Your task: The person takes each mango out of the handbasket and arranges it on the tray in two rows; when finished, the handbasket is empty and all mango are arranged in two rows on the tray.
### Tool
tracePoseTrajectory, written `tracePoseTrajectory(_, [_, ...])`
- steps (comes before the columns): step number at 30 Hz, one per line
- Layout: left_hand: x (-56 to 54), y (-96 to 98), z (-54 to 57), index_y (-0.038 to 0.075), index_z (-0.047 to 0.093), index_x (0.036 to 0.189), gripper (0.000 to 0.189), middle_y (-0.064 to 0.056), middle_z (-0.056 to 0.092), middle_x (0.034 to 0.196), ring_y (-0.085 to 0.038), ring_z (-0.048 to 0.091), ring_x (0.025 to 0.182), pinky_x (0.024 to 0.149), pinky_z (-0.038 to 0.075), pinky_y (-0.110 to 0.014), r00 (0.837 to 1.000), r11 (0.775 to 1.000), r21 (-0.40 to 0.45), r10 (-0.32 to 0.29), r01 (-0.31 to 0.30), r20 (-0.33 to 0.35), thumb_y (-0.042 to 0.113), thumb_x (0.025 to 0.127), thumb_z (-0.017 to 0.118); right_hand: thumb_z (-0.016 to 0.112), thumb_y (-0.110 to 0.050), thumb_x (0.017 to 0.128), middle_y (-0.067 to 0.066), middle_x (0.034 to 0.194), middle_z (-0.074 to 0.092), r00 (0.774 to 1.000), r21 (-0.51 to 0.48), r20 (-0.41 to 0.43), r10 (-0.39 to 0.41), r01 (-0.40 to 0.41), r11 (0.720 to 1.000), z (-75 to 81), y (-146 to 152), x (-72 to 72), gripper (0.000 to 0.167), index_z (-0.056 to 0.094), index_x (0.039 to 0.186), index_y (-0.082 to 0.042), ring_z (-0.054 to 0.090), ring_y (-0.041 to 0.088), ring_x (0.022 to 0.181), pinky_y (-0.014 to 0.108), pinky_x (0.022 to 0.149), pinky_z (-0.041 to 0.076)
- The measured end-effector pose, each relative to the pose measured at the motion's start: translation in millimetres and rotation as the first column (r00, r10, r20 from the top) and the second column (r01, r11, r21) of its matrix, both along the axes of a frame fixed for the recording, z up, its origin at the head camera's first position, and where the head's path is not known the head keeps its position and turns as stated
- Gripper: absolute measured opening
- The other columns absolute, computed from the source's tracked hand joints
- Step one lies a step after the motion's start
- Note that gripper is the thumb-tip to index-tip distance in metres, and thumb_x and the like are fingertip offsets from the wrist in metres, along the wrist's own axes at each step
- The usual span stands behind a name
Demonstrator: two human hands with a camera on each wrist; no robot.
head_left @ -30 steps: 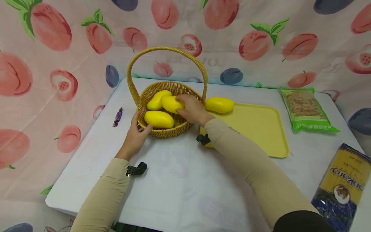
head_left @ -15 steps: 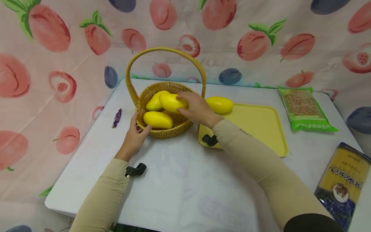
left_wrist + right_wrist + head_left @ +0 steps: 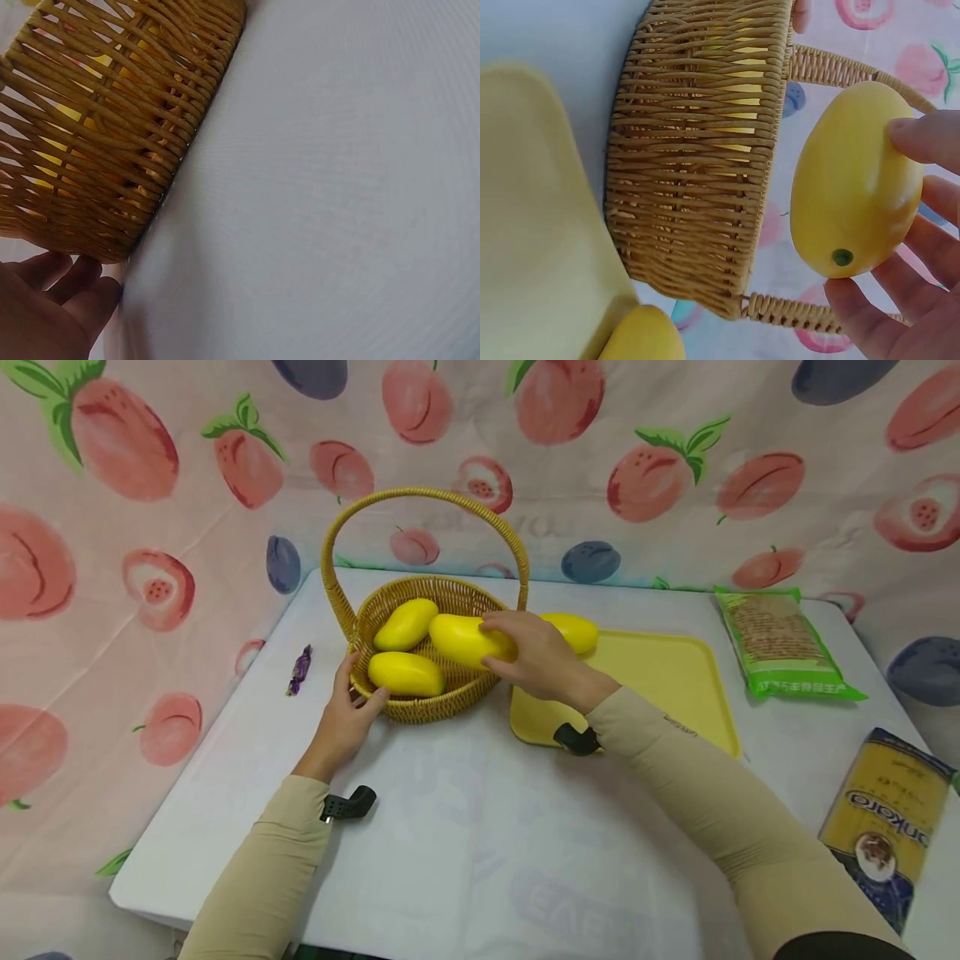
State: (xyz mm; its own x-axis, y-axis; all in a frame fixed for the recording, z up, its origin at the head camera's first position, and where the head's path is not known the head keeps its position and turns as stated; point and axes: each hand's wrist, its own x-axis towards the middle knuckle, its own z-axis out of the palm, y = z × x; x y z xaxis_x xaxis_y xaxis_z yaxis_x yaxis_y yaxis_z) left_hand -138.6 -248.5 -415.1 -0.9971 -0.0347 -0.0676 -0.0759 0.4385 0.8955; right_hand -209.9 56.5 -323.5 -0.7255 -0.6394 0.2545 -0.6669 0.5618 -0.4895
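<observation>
In the head view, a yellow wicker basket point(image 3: 442, 706) with a tall arched handle stands on the white table. Two yellow mangoes, an upper one point(image 3: 406, 624) and a lower one point(image 3: 406, 674), lie inside. My right hand point(image 3: 543, 660) grips another mango point(image 3: 461, 639) over the basket's right side. The right wrist view shows this mango point(image 3: 855, 180) raised above the rim, a green stem spot on its end, thumb and fingers around it. At the basket's front left, my left hand point(image 3: 341, 727) holds the rim; in the left wrist view its fingers point(image 3: 82, 285) touch the woven wall point(image 3: 112, 150).
Right of the basket is a yellow tray point(image 3: 660, 677) with one mango point(image 3: 573, 631) at its far left corner. A purple wrapped candy point(image 3: 299, 670) lies to the left. A green bag point(image 3: 780, 643) and a gold-and-blue packet point(image 3: 885, 818) lie to the right.
My right hand has drawn the mango rightward from beside the other two, toward the basket's right rim. The left hand keeps its place on the basket.
</observation>
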Motion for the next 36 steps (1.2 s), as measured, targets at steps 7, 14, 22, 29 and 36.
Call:
tracePoseTrajectory(7, [-0.3, 0.7, 0.9, 0.03, 0.002, 0.161, 0.08, -0.016, 0.012, 0.165, -0.037, 0.03, 0.143, 0.116, 0.029, -0.05, 1.0, 1.0, 0.016, 0.001, -0.001, -0.007, 0.04, 0.102, 0.055, 0.075, -0.019, 0.092, 0.017, 0.139, 0.057, 1.0, 0.001, -0.024, 0.013, -0.013, 1.0, -0.3, 16.3, 9.1, 0.047, 0.061, 0.131, 0.003, 0.05, 0.034, 0.129, 0.045, 0.112, 0.036])
tracePoseTrajectory(14, [-0.8, 0.5, 0.3, 0.03, 0.002, 0.161, 0.08, -0.016, 0.012, 0.165, -0.037, 0.029, 0.144, 0.116, 0.028, -0.05, 1.0, 1.0, 0.025, 0.002, -0.002, 0.001, 0.038, 0.102, 0.056, 0.075, -0.017, 0.091, 0.019, 0.139, 0.057, 1.0, 0.013, -0.028, 0.01, -0.01, 1.0, -4.4, 31.5, 14.8, 0.045, 0.062, 0.128, 0.004, 0.05, 0.036, 0.129, 0.046, 0.111, 0.037])
tracePoseTrajectory(22, [-0.4, 0.4, 0.2, 0.03, 0.002, 0.161, 0.08, -0.015, 0.011, 0.165, -0.037, 0.029, 0.144, 0.116, 0.028, -0.05, 1.0, 1.0, 0.018, 0.002, -0.002, 0.006, 0.039, 0.102, 0.056, 0.076, -0.016, 0.09, 0.02, 0.135, 0.059, 0.999, 0.025, -0.054, 0.004, -0.002, 1.0, -12.3, 51.6, 22.7, 0.043, 0.064, 0.125, 0.004, 0.053, 0.038, 0.126, 0.05, 0.108, 0.04])
tracePoseTrajectory(29, [-0.7, 0.0, 0.5, 0.031, 0.002, 0.161, 0.081, -0.016, 0.012, 0.165, -0.038, 0.031, 0.143, 0.115, 0.03, -0.051, 1.0, 1.0, 0.019, 0.009, -0.009, 0.006, 0.041, 0.101, 0.056, 0.076, -0.013, 0.089, 0.022, 0.132, 0.06, 0.999, 0.036, -0.032, -0.013, 0.014, 0.999, -22.7, 70.3, 28.3, 0.042, 0.064, 0.123, 0.006, 0.055, 0.039, 0.122, 0.052, 0.105, 0.043])
tracePoseTrajectory(36, [-1.8, -1.8, -2.2, 0.031, 0.001, 0.161, 0.081, -0.017, 0.013, 0.164, -0.038, 0.03, 0.144, 0.115, 0.03, -0.051, 1.0, 0.999, 0.032, -0.005, 0.004, 0.014, 0.039, 0.102, 0.056, 0.077, -0.014, 0.089, 0.021, 0.133, 0.06, 0.999, 0.049, -0.022, -0.038, 0.039, 0.998, -30.4, 81.8, 32.4, 0.042, 0.063, 0.124, 0.006, 0.054, 0.039, 0.123, 0.051, 0.107, 0.041])
